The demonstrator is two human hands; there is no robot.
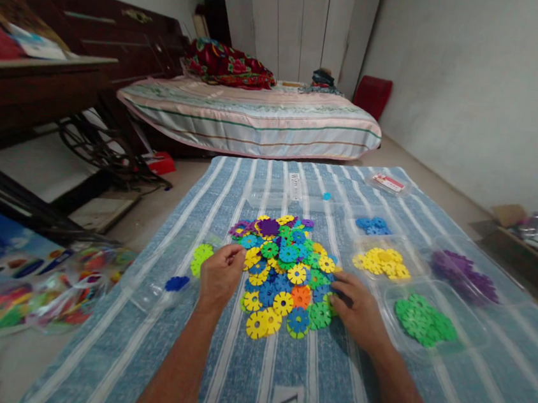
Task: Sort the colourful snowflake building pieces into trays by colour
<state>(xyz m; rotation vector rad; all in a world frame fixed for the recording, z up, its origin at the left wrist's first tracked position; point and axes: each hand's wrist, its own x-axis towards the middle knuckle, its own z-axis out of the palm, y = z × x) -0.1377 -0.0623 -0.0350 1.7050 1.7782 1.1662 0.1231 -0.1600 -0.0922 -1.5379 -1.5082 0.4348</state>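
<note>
A mixed heap of plastic snowflake discs (285, 274) in yellow, blue, green, purple and orange lies on the striped cloth. At its left edge is my left hand (220, 276), thumb and fingers curled together; what they hold, if anything, is hidden. Against the right edge rests my right hand (358, 307), fingers stretched and apart, touching the outer discs. Beside the left hand, a clear tray (143, 300) has lime-green discs (201, 258) and dark blue discs (176, 283). Right of the heap, clear containers bear yellow discs (382, 263), green discs (424, 320), purple discs (464, 275) and blue discs (373, 225).
Behind the heap is a long clear container (269, 195) with one light blue disc (327, 196). A lidded clear box (389, 183) sits at the far right corner. Beyond the table stands a bed (258, 120); at left is a sewing-machine table (35, 87), at right a carton (528, 245).
</note>
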